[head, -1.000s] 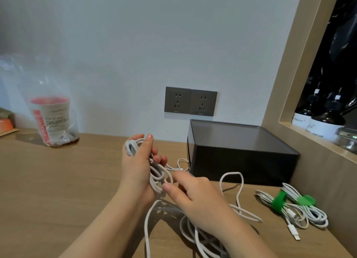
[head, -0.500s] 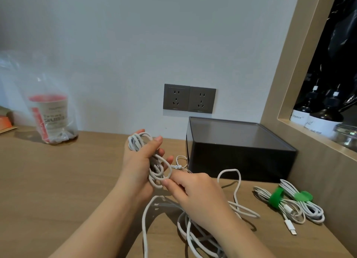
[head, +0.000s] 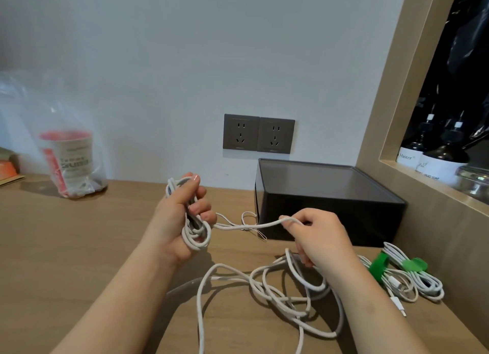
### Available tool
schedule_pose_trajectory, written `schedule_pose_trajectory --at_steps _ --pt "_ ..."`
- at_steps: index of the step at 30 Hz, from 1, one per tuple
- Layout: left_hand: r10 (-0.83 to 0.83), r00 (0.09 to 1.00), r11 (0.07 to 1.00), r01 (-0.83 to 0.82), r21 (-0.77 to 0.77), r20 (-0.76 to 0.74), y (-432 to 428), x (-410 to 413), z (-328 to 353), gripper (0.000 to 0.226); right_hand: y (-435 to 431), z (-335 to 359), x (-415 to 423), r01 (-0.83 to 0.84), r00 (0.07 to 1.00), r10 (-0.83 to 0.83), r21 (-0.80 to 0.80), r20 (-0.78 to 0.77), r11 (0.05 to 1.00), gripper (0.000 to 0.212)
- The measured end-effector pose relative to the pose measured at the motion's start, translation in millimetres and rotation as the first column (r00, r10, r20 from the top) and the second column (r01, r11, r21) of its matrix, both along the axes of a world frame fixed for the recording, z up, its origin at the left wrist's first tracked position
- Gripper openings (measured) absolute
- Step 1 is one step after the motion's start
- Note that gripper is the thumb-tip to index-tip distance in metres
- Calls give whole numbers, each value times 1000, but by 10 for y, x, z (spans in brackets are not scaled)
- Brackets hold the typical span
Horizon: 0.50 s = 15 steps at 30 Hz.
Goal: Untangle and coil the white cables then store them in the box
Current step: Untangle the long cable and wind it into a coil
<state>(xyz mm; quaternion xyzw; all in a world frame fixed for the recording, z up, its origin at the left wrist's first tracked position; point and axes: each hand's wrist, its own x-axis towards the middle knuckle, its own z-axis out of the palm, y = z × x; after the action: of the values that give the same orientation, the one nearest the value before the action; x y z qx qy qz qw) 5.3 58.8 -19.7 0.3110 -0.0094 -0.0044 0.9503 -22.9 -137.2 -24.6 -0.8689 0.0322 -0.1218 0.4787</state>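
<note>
White cable loops (head: pixel 197 238) are sitting bunched in the left hand (head: pixel 180 221), fingers curling round them above the light wooden desk (head: pixel 79 247). The right hand (head: pixel 321 237) is pinching a taut white strand (head: pixel 254 226) running from that bunch. A loose white cable tangle (head: pixel 291 295) is lying on the desk beneath it, before the dark rectangular box (head: pixel 330 213). Coiled white cables with green ties (head: pixel 423 281) are resting right of the tangle.

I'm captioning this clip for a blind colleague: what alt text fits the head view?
A person's left hand grips a coil of white cable while the right hand pinches a strand pulled taut between them. Loose cable lies tangled on the wooden table, with a black box behind and a green-tied bundle at right.
</note>
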Motion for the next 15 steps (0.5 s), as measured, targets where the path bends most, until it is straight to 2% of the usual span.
schedule_pose_trajectory --at_steps 3,6,8,9,11,12,13,15 --pt "41 999 999 -41 6 -1 47 -28 58 20 -45 1 16 95 995 -97 126 10 987 17" --pt "127 992 991 -127 -33 -24 145 -18 101 25 -183 44 33 250 959 -273 235 75 940 23" --pt "157 987 988 -157 -4 -27 137 -9 85 26 -240 49 17 297 936 -326 201 131 934 21" --pt "167 986 986 -166 27 -23 110 -5 67 24 -233 39 9 307 937 -320 105 143 946 19" --pt "185 983 981 -184 65 -6 45 4 29 18 -146 19 -13 305 950 -279 -213 143 928 13" --pt "196 981 978 -196 67 5 21 7 16 15 -84 15 -35 288 957 -250 -370 148 883 17" --pt "210 978 976 -210 64 16 3 7 8 16 -32 -2 -40 257 966 -203 -508 159 822 31" --pt "244 969 967 -246 69 40 -19 1 -3 18 53 -24 -41 164 981 -47 -679 188 715 50"
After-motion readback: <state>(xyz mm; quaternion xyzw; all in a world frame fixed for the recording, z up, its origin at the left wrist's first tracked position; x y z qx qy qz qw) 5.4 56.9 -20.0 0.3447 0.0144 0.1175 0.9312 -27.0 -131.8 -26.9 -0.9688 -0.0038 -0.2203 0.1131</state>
